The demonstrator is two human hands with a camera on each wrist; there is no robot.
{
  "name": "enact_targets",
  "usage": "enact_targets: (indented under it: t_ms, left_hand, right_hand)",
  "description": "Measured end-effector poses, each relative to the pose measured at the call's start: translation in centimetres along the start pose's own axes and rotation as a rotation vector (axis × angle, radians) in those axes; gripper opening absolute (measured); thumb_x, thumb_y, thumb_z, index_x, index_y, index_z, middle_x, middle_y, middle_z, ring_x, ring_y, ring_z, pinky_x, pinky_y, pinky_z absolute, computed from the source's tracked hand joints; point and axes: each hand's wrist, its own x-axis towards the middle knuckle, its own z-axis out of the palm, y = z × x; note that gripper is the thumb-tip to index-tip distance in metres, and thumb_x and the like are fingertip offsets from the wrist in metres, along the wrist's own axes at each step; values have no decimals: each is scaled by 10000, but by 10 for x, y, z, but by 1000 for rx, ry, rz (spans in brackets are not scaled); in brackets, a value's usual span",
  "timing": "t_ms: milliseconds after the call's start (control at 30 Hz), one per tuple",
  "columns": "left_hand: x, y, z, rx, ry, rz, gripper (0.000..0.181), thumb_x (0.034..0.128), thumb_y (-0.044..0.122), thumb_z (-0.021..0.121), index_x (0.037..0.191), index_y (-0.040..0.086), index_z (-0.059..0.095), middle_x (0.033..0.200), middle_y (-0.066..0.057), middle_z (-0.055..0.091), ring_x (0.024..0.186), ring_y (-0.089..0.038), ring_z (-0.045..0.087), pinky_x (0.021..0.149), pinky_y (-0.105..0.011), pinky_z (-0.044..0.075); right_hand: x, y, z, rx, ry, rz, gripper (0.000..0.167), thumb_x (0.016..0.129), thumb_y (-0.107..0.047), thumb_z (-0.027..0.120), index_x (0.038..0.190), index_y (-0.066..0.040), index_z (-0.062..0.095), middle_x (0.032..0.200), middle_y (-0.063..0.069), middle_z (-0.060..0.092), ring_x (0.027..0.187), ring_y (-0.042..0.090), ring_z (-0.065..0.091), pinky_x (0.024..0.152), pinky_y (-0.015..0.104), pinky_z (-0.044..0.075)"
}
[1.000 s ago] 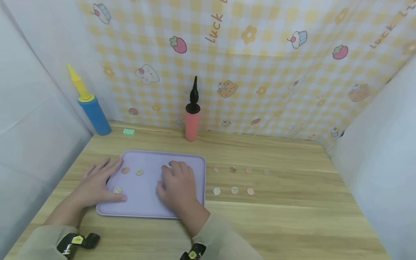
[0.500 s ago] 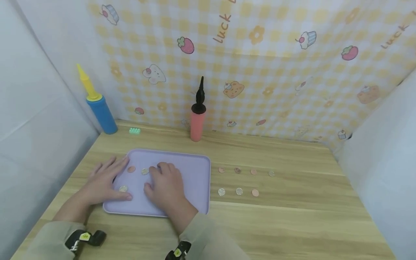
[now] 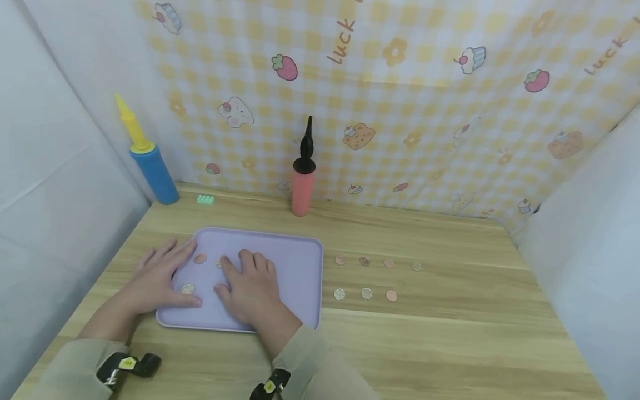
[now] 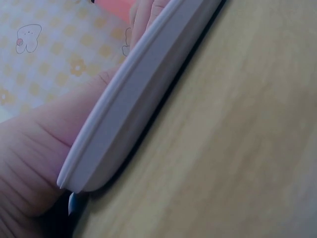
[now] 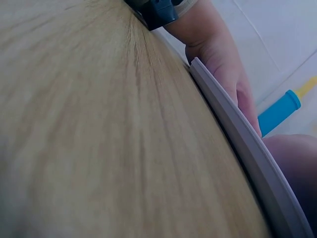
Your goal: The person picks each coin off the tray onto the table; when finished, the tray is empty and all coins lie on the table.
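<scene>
Right hand (image 3: 252, 291) leftward over tray (image 3: 295, 266), fingers (image 3: 229, 268) extended, one on coin (image 3: 218, 263), left hand (image 3: 156, 286) splayed, wooden table (image 3: 450, 339), checked cloth (image 3: 390, 105).

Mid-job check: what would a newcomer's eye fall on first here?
Probably the lilac tray at left of centre, with the left hand at its left end and the right hand over its middle, index fingertip at a silvery coin. Next, the pink-and-black pump behind it and the blue-and-yellow pump in the far left corner.
</scene>
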Motion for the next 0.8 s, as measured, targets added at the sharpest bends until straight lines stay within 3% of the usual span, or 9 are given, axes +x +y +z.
enact_targets:
  t_ms: [200,333,467,800]
  left_hand:
    - [-2,-3,1,-17,14,8,1309,709,560,953,1679,22,258,1711,-259,281,1538,-617,123,1204,-743,-75]
    - [-2,-4,1,-12,9,0,1323,711,580,948,1689,41,239,1716,-259,271,1548,-608,107,1208,-735,-88]
    - [-1,-3,1,-17,0,-9,1328,710,593,944,1692,46,236,1720,-255,265,1555,-600,97,1212,-726,-98]
    - [-1,-5,2,-23,3,-9,1319,706,581,950,1683,31,255,1710,-262,284,1552,-602,106,1214,-721,-101]
  right_hand:
    - [-1,0,-3,55,61,4,502,1090,-623,413,1544,-443,528,1600,-19,436,1446,215,390,1150,436,363]
    - [-1,1,-5,141,121,31,338,1065,-582,552,1345,-439,678,1538,-42,510,1411,197,425,1136,418,374]
    - [1,0,-4,223,134,72,202,1028,-539,664,1183,-426,729,1514,-67,534,1396,175,432,1138,394,364]
    - [4,-2,-7,307,94,121,167,995,-480,744,1132,-386,754,1501,-102,533,1390,151,422,1150,383,337]
